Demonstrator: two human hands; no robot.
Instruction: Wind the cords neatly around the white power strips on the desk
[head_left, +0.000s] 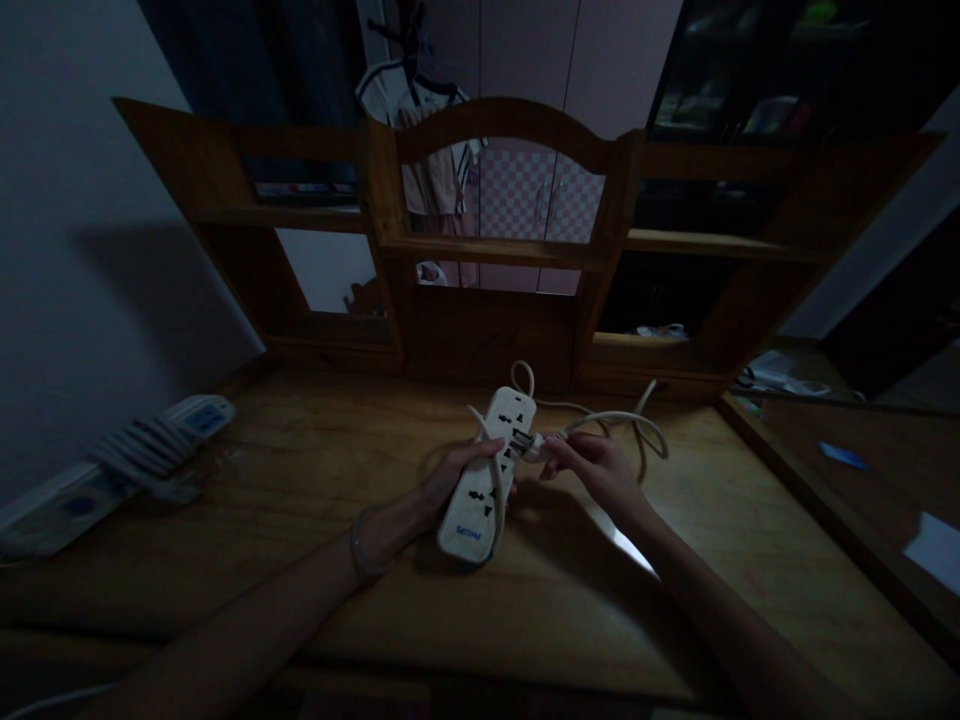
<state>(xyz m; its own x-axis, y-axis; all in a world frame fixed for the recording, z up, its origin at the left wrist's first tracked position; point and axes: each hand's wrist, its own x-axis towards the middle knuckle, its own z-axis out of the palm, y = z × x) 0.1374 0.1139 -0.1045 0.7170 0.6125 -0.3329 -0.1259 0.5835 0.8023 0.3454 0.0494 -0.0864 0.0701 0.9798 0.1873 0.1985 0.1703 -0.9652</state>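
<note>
My left hand (457, 475) is wrapped around a white power strip (484, 480), holding it tilted above the wooden desk (300, 520). My right hand (592, 468) pinches a white plug (534, 446) right at one of the strip's upper sockets. The plug's white cable (630, 425) loops away behind my right hand. A thin bracelet sits on my left wrist.
A second white power strip with a bundled cord (127, 455) lies at the desk's left edge by the wall. A wooden shelf hutch (495, 250) stands along the back. Papers lie on a dark surface (930, 540) at the right. The room is dim.
</note>
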